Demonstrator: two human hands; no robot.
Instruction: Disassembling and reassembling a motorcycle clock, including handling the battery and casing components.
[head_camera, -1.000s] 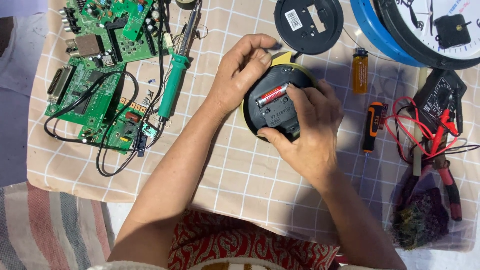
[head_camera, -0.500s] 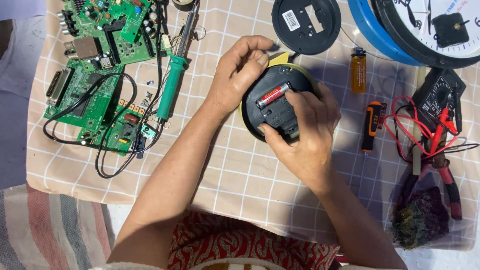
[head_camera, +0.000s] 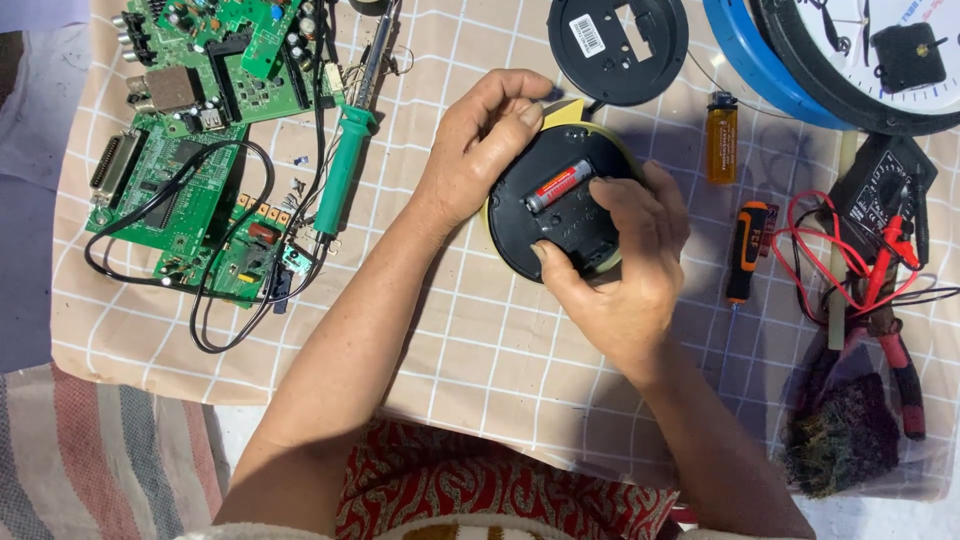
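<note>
Staying clamped on the round clock back (head_camera: 560, 215) — left hand (head_camera: 480, 150), right hand (head_camera: 625, 270) — battery (head_camera: 558, 186) unmoved.

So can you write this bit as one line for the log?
left hand: holds clock rim | right hand: fingers on clock back by battery | screwdriver: right of clock, untouched

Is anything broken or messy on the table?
Nothing looks broken. The red battery sits slanted in the back of the black clock, held by the left hand and right hand.
</note>
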